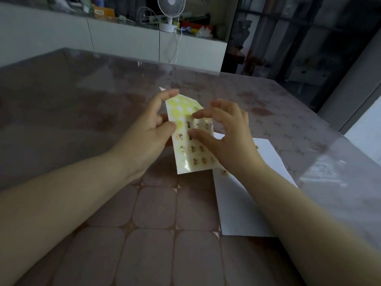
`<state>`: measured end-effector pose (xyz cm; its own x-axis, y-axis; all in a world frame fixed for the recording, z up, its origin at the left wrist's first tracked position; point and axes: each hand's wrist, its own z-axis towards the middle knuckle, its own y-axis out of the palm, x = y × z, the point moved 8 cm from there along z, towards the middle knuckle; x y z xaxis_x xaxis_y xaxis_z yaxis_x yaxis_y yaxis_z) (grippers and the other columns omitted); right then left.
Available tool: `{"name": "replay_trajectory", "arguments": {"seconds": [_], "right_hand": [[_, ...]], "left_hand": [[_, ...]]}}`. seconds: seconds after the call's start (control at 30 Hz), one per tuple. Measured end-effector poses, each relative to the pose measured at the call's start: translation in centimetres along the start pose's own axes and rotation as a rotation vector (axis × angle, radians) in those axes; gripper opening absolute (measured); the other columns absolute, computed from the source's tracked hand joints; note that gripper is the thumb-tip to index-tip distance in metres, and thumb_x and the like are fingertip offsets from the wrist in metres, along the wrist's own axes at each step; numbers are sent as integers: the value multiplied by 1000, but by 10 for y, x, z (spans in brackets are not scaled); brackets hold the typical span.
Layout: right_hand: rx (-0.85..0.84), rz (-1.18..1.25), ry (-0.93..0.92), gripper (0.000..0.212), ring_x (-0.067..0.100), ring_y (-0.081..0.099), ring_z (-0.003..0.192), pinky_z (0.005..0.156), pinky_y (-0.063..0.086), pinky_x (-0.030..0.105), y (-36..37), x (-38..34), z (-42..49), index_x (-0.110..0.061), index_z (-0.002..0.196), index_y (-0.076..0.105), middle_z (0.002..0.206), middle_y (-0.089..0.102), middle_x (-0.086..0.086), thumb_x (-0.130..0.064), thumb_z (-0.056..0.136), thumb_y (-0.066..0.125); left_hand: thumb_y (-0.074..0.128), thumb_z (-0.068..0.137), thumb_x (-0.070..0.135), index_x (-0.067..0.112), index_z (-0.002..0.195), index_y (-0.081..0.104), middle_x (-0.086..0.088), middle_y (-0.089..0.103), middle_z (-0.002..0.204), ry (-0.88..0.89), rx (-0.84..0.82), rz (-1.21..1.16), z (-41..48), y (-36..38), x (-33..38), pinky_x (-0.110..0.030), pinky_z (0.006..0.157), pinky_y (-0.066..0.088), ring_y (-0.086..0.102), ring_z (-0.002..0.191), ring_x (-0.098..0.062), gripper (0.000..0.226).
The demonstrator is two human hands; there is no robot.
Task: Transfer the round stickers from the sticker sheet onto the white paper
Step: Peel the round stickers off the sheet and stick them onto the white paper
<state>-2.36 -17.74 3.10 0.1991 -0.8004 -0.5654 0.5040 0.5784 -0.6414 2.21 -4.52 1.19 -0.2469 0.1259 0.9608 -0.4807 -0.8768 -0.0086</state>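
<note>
The sticker sheet (190, 139) is up off the counter (156, 213), tilted in front of me, pinched along its near-left edge by my left hand (144, 139), thumb on the printed face and the other fingers behind or along the top edge. It is thin, glossy and floppy; it already bows where I hold it, so I judge it weighs next to nothing and would crease if squeezed hard. The upper rows show pale yellow circles with no picture, the lower rows small brown figures. My right hand (222, 137) hovers over the middle of the sheet, its fingers (198, 115) spread and curved, forefinger and thumb tips resting on the surface around one round sticker; whether an edge has lifted I cannot tell. A sticker should peel best from its rim with a nail, and being thin and tacky it may curl or cling to my skin. The white paper (247, 203) lies flat on the counter under my right forearm, with at least one sticker (224, 172) already on it.
</note>
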Motion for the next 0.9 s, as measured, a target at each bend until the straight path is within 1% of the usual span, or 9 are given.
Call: {"name": "replay_trajectory", "arguments": {"seconds": [0.1,0.17,0.27,0.37,0.53,0.6,0.73,0.83,0.9], "right_hand": [[17,29,-4,25,7,27,116,100,28,29,1,0,-2,-40,99,66,120,41,-16,-41,74,73],[40,24,-24,26,9,29,116,101,34,36,1,-2,-3,-39,98,67,119,42,-16,-44,73,73],[81,16,-62,26,9,32,114,98,37,45,0,-4,-4,-36,99,69,117,43,-15,-44,74,72],[130,20,-84,22,12,35,111,98,36,47,-4,-6,-5,-34,97,71,116,46,-14,-41,76,71],[149,25,-65,15,13,39,110,99,34,46,-8,-10,-4,-33,89,73,111,47,-17,-37,74,74],[159,47,-69,12,11,40,108,98,35,47,-9,-12,-5,-34,85,73,108,47,-18,-37,73,75],[191,94,-83,15,11,43,106,96,36,49,-12,-14,-6,-34,86,72,105,48,-18,-35,72,75],[203,95,-94,20,8,42,104,96,37,49,-14,-16,-7,-37,90,70,106,47,-18,-37,71,75],[191,105,-83,19,7,42,105,96,37,48,-14,-16,-7,-41,88,68,107,48,-18,-38,71,75]], "left_hand": [[40,96,0,48,128,44,-4,70,94,-8,-77,22,-2,8,-3,-28,85,51,66,90,-17,57],[43,96,0,48,126,45,-8,66,110,13,-123,28,-4,13,-1,-29,88,53,67,99,-17,56],[48,94,0,49,120,49,-4,63,110,37,-107,67,-4,9,-1,-22,86,51,65,101,-10,55],[53,92,7,51,122,50,-9,62,119,58,-97,93,-4,7,0,-32,99,46,58,115,-15,53],[44,95,-4,41,129,44,-1,73,88,85,-116,58,-6,11,4,-20,76,53,70,93,-12,57],[44,96,-1,40,132,41,-1,74,87,106,-113,62,-7,11,8,-18,73,53,71,91,-12,55],[44,98,7,37,135,40,-7,69,112,165,-90,84,-8,10,15,-20,79,54,68,99,-12,48],[43,98,7,33,142,34,-7,48,141,216,-107,144,-9,10,20,-30,94,51,58,119,-14,52],[43,98,9,34,144,30,-11,49,140,231,-124,176,-9,10,21,-35,98,50,58,119,-15,54]]}}
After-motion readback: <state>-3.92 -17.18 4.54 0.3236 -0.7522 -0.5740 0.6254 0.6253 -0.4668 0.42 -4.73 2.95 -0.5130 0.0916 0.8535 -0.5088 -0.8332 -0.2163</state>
